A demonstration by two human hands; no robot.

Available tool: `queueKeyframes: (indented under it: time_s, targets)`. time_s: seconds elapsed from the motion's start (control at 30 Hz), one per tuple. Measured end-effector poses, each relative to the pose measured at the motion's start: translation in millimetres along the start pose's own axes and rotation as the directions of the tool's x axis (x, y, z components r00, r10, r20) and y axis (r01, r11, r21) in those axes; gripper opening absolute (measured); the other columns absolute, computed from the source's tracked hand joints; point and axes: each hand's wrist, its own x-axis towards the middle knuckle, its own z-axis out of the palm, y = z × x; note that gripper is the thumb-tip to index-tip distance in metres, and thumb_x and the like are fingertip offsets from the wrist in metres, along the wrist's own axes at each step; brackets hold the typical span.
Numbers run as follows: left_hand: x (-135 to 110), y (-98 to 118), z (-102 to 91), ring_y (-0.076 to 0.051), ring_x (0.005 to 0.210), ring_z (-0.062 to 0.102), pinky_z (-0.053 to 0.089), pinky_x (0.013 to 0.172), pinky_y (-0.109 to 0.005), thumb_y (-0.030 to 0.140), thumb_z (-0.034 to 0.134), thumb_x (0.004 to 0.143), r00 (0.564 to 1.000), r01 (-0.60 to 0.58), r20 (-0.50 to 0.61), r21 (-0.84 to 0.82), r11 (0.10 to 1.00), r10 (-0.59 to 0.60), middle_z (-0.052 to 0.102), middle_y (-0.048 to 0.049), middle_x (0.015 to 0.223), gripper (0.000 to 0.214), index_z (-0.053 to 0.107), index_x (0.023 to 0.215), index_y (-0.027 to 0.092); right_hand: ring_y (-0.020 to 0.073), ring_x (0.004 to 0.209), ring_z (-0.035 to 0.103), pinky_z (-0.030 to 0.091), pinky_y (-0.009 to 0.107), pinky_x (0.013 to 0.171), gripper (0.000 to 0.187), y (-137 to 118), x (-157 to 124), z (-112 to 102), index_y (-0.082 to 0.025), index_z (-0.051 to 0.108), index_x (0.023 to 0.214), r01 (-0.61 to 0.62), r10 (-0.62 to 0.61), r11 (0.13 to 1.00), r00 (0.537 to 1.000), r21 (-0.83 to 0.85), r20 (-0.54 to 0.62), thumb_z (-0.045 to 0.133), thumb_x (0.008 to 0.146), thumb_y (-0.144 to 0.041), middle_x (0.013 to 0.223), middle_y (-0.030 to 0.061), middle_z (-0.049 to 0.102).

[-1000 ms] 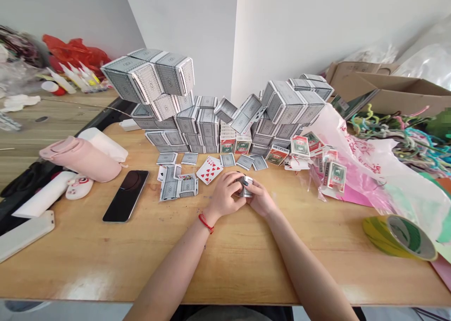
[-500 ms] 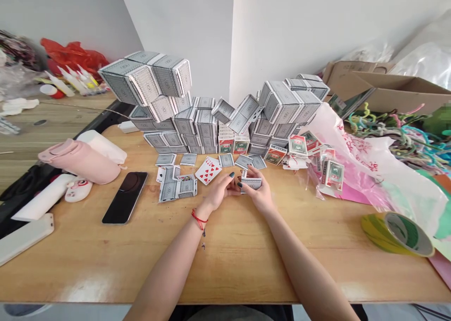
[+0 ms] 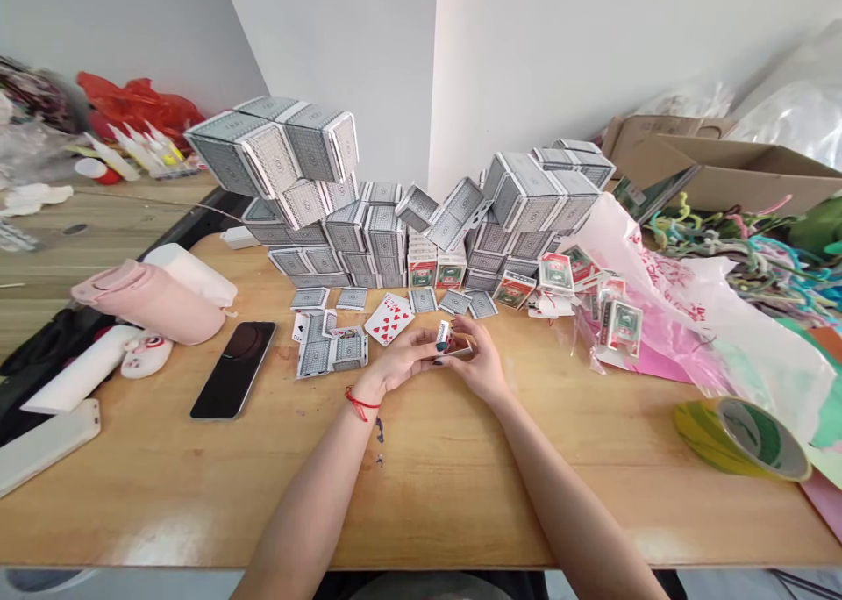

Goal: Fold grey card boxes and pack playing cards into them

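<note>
A narrow strip of white-edged playing card (image 3: 456, 348) sits between the hands, just above the table's near middle, seen almost edge-on, so its face cannot be read. The right hand (image 3: 481, 367) is curled closed around it, with thumb and fingers pinching from both sides, which seems to steady the card for close work. The left hand (image 3: 403, 360) reaches across with its fingers half closed, meeting the card's near end; whether it grips or only presses is hidden. A red string bracelet (image 3: 360, 404) circles the left wrist.

Just ahead of the hands, loose grey-backed cards (image 3: 424, 299) lie flat in a loose row, apparently set within easy reach. Ahead and to the left lie a face-up heart card (image 3: 389, 319) and a joined group of grey-backed cards (image 3: 331, 352). Beyond them rises a wall of box-shaped card blocks (image 3: 348, 232), the upper ones seemingly held up by those beneath. Red-and-green card packs (image 3: 422, 262) stand at its foot.

Further left of the hands lie a smartphone (image 3: 233, 369) and a pink bottle (image 3: 148, 302). To the right are a crumpled plastic bag (image 3: 677, 310) and a roll of tape (image 3: 743, 439), which rests on its side.
</note>
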Motion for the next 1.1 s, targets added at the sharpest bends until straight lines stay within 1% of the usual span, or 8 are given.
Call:
queueKeyframes:
  time_s: [0.13, 0.23, 0.3, 0.43, 0.57, 0.73, 0.9, 1.1]
  targets:
    - [2.0, -1.0, -2.8, -0.014, 0.086, 0.057, 0.044, 0.081, -0.031, 0.024, 0.069, 0.064, 0.989, -0.120, -0.068, 0.145, 0.982, 0.131, 0.060, -0.0034, 0.090, 0.025, 0.053, 0.082, 0.015, 0.0227, 0.094, 0.054, 0.047, 0.038, 0.079, 0.067, 6.2, 4.0, -1.4, -0.023, 0.051, 0.114, -0.111, 0.114, 0.993, 0.991, 0.044, -0.070, 0.076, 0.053, -0.035, 0.105, 0.0082, 0.053]
    - [3.3, -1.8, -2.5, -0.014, 0.084, 0.056, 0.043, 0.078, -0.029, 0.026, 0.069, 0.062, 0.975, -0.177, -0.089, 0.254, 0.951, 0.205, 0.060, -0.0022, 0.086, 0.027, 0.051, 0.078, 0.015, 0.0194, 0.082, 0.058, 0.047, 0.038, 0.078, 0.060, 5.9, 6.7, -4.8, -0.021, 0.054, 0.109, -0.217, 0.222, 0.958, 0.975, 0.187, -0.011, 0.075, 0.055, -0.035, 0.099, 0.0070, 0.059]
    - [4.0, -2.3, -1.2, -0.014, 0.085, 0.056, 0.043, 0.079, -0.030, 0.027, 0.069, 0.062, 0.971, -0.200, -0.072, 0.278, 0.939, 0.228, 0.060, -0.0026, 0.087, 0.027, 0.050, 0.077, 0.015, 0.0191, 0.083, 0.059, 0.045, 0.038, 0.082, 0.055, 4.0, 7.9, -6.9, -0.021, 0.055, 0.107, -0.272, 0.271, 0.911, 0.961, 0.310, 0.048, 0.075, 0.056, -0.034, 0.097, 0.0064, 0.061]
    - [5.4, -4.1, 2.6, -0.016, 0.093, 0.056, 0.041, 0.084, -0.033, 0.026, 0.071, 0.059, 0.964, -0.243, -0.033, 0.298, 0.923, 0.264, 0.060, -0.0052, 0.097, 0.030, 0.047, 0.074, 0.015, 0.0209, 0.095, 0.057, 0.044, 0.039, 0.086, 0.056, -2.0, 8.7, -9.0, -0.022, 0.054, 0.110, -0.302, 0.285, 0.830, 0.952, 0.470, 0.109, 0.073, 0.058, -0.031, 0.110, 0.0076, 0.059]
    - [5.8, -8.8, 6.9, -0.018, 0.101, 0.054, 0.040, 0.089, -0.035, 0.025, 0.069, 0.061, 0.949, -0.286, -0.004, 0.405, 0.868, 0.315, 0.056, -0.0092, 0.110, 0.027, 0.048, 0.074, 0.015, 0.0218, 0.097, 0.055, 0.047, 0.037, 0.079, 0.061, -8.9, 8.4, -10.0, -0.025, 0.050, 0.116, -0.293, 0.253, 0.795, 0.956, 0.531, 0.147, 0.072, 0.059, -0.029, 0.123, 0.0083, 0.051]
    - [3.0, -10.7, 13.9, -0.020, 0.108, 0.050, 0.038, 0.092, -0.038, 0.025, 0.063, 0.066, 0.914, -0.340, 0.040, 0.614, 0.712, 0.403, 0.055, -0.0106, 0.114, 0.018, 0.050, 0.072, 0.015, 0.0213, 0.093, 0.056, 0.048, 0.034, 0.070, 0.065, -16.6, 7.9, -12.3, -0.029, 0.047, 0.120, -0.312, 0.236, 0.791, 0.949, 0.525, 0.209, 0.070, 0.059, -0.030, 0.130, 0.0069, 0.045]
    - [-0.1, -9.2, 17.4, -0.021, 0.106, 0.052, 0.040, 0.089, -0.040, 0.019, 0.061, 0.067, 0.866, -0.346, 0.063, 0.792, 0.504, 0.495, 0.057, -0.0083, 0.112, 0.010, 0.052, 0.070, 0.017, 0.0194, 0.086, 0.056, 0.046, 0.032, 0.065, 0.064, -21.9, 6.9, -13.9, -0.030, 0.046, 0.122, -0.331, 0.235, 0.806, 0.940, 0.490, 0.248, 0.067, 0.061, -0.032, 0.132, 0.0047, 0.043]
    - [-0.1, -13.3, 14.9, -0.021, 0.112, 0.048, 0.038, 0.093, -0.041, 0.015, 0.056, 0.071, 0.825, -0.342, 0.122, 0.885, 0.315, 0.552, 0.052, -0.0086, 0.119, 0.006, 0.050, 0.071, 0.018, 0.0130, 0.072, 0.054, 0.042, 0.026, 0.060, 0.054, -14.0, 7.2, -12.4, -0.027, 0.051, 0.119, -0.393, 0.322, 0.790, 0.919, 0.471, 0.226, 0.063, 0.067, -0.034, 0.124, 0.0028, 0.051]
